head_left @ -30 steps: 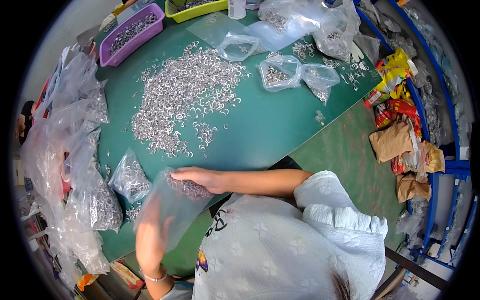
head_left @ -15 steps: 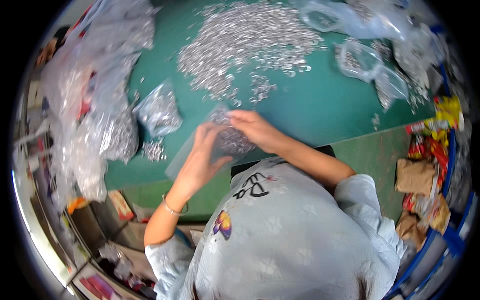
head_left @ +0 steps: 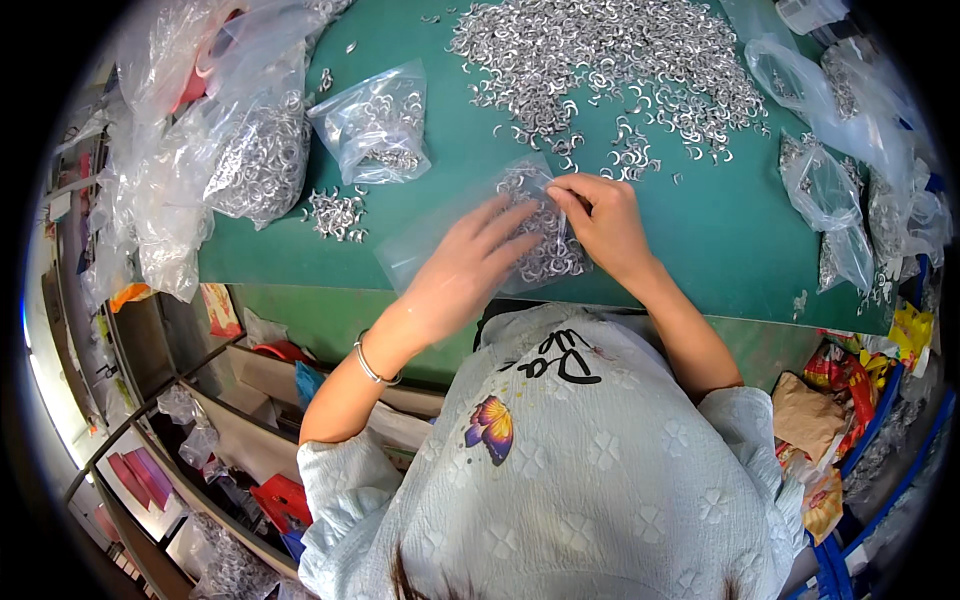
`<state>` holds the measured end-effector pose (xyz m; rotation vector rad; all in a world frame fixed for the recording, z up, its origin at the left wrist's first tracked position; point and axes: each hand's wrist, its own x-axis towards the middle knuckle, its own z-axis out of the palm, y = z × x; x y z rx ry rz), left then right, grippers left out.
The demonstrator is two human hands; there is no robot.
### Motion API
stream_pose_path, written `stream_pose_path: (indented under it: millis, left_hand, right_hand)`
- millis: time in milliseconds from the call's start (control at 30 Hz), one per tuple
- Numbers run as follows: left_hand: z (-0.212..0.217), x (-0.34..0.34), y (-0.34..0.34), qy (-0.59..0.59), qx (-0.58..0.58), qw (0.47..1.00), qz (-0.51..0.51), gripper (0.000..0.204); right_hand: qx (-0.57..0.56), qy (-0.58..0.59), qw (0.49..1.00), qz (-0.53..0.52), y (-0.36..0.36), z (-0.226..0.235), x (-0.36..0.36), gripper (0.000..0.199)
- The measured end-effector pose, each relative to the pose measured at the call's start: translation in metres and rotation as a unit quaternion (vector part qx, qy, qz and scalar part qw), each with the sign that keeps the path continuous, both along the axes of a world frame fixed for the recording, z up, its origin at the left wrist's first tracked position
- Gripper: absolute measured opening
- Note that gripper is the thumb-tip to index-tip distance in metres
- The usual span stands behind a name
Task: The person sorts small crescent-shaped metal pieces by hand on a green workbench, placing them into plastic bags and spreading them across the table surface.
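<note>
A clear plastic bag [head_left: 408, 252] holding small silver crescent-shaped metal pieces [head_left: 550, 262] lies near the front edge of the green table. My left hand [head_left: 468, 262] rests over the bag with its fingers stretched out and spread; they are slightly blurred. With thumb and forefinger, my right hand [head_left: 603, 222] pinches the bag's edge on its right side. Beyond both hands spreads a large loose heap of the same crescent pieces [head_left: 600, 60]. Left of them sits another filled clear bag [head_left: 375, 130], with a small pile of pieces [head_left: 337, 214] just in front of it.
Large clear bags of metal pieces [head_left: 262, 165] crowd the table's left side. More partly filled bags [head_left: 828, 200] stand at the right. Below the table edge are a shelf with boxes [head_left: 265, 385] at the left and coloured packets [head_left: 850, 375] at the right.
The view has shifted, so the table contents sit further right and higher. My left hand has opened flat, its fingers spreading over the bag. My right hand still pinches the bag.
</note>
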<state>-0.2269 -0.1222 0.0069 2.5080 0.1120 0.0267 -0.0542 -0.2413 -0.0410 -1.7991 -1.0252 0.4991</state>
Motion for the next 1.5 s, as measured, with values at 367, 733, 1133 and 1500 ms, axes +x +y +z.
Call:
stream_pose_path:
  millis: [367, 733, 1133, 1500]
  left_hand:
    - [0.002, -0.031, 0.013, 0.029, -0.011, 0.999, 0.031, 0.037]
    - [0.009, -0.031, 0.018, -0.043, -0.089, 0.994, 0.039, 0.035]
    - [0.007, -0.078, -0.009, -0.075, -0.092, 0.968, 0.221, 0.016]
    - [0.026, -0.06, -0.014, -0.116, -0.117, 0.962, 0.218, 0.021]
  right_hand:
    - [0.003, -0.064, 0.998, -0.024, 0.0, -0.009, -0.001, 0.006]
    - [-0.021, -0.11, 0.994, -0.02, 0.001, -0.005, -0.002, 0.006]
    - [-0.025, -0.128, 0.991, -0.018, 0.002, -0.003, -0.003, 0.01]
    - [-0.023, -0.074, 0.975, 0.207, -0.01, 0.051, -0.029, 0.084]
